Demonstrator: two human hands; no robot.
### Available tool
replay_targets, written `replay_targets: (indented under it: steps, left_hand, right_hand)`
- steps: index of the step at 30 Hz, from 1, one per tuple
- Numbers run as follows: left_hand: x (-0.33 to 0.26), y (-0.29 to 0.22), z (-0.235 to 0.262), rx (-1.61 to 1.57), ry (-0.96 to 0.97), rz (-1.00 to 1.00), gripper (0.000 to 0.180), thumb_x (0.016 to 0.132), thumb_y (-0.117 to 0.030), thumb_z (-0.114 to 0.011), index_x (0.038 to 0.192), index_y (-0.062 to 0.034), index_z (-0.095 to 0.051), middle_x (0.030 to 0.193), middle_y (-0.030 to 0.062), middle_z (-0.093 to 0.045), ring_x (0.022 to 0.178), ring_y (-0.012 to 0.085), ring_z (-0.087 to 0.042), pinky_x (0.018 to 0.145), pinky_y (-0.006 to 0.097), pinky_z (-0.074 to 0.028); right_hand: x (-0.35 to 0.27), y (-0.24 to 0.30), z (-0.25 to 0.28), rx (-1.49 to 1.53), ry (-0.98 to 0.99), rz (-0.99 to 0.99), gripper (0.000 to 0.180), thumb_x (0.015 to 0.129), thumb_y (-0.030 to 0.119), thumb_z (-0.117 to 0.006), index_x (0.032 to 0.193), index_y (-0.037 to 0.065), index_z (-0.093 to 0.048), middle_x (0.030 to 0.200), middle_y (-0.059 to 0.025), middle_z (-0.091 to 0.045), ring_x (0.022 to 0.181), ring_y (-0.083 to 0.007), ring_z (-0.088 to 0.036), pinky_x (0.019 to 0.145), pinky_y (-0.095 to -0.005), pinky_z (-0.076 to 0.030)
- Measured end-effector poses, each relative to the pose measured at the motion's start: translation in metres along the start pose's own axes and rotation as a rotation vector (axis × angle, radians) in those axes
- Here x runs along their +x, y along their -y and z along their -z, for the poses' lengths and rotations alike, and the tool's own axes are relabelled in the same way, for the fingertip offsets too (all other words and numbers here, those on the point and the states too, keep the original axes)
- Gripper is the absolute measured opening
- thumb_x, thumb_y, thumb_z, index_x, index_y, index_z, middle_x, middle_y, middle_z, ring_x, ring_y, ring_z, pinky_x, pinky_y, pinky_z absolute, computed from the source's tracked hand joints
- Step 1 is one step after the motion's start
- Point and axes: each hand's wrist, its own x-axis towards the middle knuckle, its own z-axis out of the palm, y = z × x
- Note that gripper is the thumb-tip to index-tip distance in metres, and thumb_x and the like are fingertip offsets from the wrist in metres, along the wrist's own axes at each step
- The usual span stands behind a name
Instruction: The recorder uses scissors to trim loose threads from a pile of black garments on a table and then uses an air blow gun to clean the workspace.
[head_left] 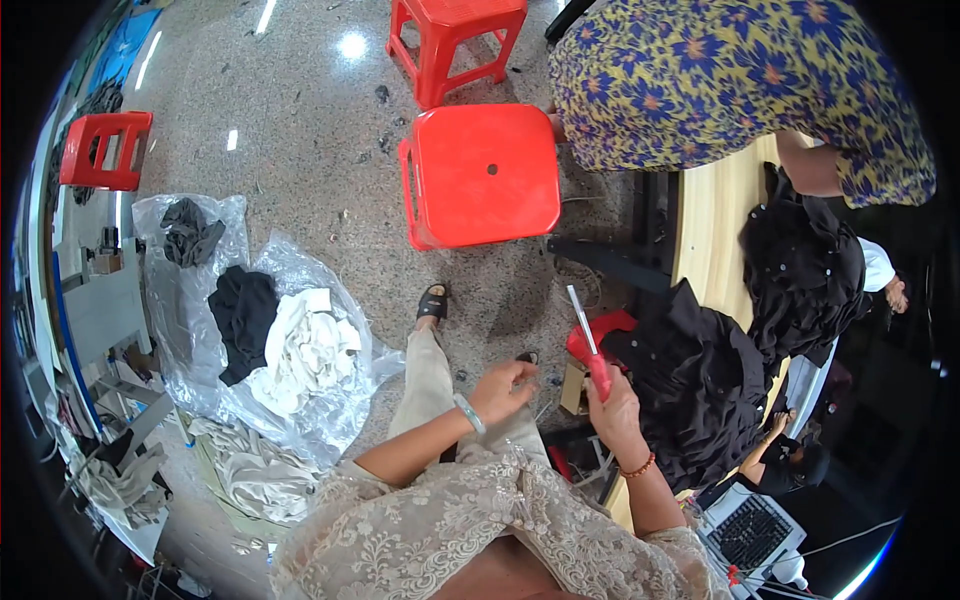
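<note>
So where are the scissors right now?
In the head view, the red-handled scissors are in the right hand, blades up, beside the black garment on the table.

Red stool; red-handled scissors; black garments.

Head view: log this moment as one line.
right hand: holds red-handled scissors, blades up | left hand: empty, fingers curled over lap | beside: black garment on wooden table | floor: red plastic stool
</note>
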Motion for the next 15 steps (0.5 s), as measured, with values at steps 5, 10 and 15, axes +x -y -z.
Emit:
replay_targets:
  steps: [5,10,15]
  left_hand:
    - [-0.015,0.022,0.005,-0.063,0.195,-0.102,0.042,0.082,-0.023,-0.070,0.117,-0.0019,-0.061,0.114,0.0168,-0.062,0.105,0.0312,-0.061,0.094,0.038,-0.046]
    - [-0.024,0.033,0.015,0.151,0.617,-0.018,0.043,0.086,-0.023,-0.064,0.124,-0.0043,-0.056,0.120,0.0168,-0.060,0.117,0.0339,-0.055,0.099,0.041,-0.043]
    - [-0.051,0.072,0.036,-0.096,0.480,0.074,0.041,0.088,-0.022,-0.063,0.124,-0.0038,-0.055,0.119,0.0154,-0.061,0.115,0.0323,-0.056,0.098,0.040,-0.045]
  right_hand:
    - [0.014,0.060,-0.036,0.134,0.099,0.084,0.030,0.082,0.009,-0.069,0.109,0.004,-0.059,0.097,-0.0159,-0.061,0.094,-0.0352,-0.058,0.081,-0.0410,-0.048]
    - [0.023,0.105,-0.079,0.283,0.084,0.171,0.035,0.073,0.005,-0.069,0.108,0.007,-0.060,0.103,-0.0149,-0.061,0.098,-0.0350,-0.058,0.085,-0.0423,-0.048]
    - [0.012,0.136,-0.122,0.288,0.138,0.137,0.049,0.065,0.004,-0.065,0.113,0.010,-0.057,0.110,-0.0131,-0.057,0.108,-0.0334,-0.052,0.094,-0.0460,-0.042]
